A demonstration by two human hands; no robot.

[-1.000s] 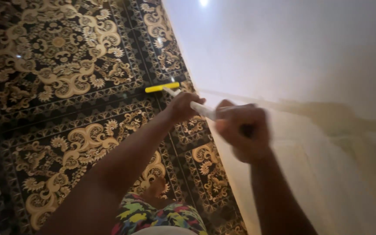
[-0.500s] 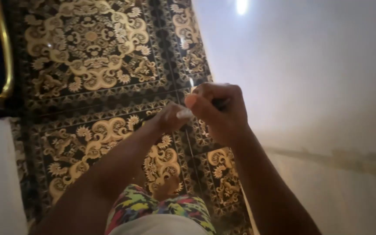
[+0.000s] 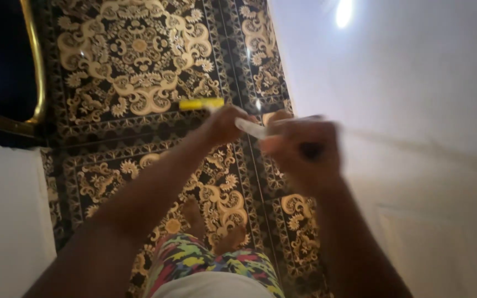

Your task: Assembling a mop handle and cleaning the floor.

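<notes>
My left hand (image 3: 224, 124) and my right hand (image 3: 303, 153) both grip a thin white handle (image 3: 251, 129). The left hand is lower on it, the right hand higher and blurred by motion. At the handle's far end a yellow bar-shaped head (image 3: 201, 104) rests on the black and gold patterned floor tiles (image 3: 139, 55), close to the foot of a white wall (image 3: 415, 83).
My bare feet (image 3: 194, 216) and multicoloured shorts (image 3: 205, 265) show at the bottom. A curved gold rail (image 3: 37, 66) borders a dark area at top left. A white surface (image 3: 6, 221) fills the lower left. A light reflects on the wall at top.
Half a second ago my hands were bunched together and the yellow head was hidden. Now the handle is pushed out and the head shows on the tiles; the view has shifted right.
</notes>
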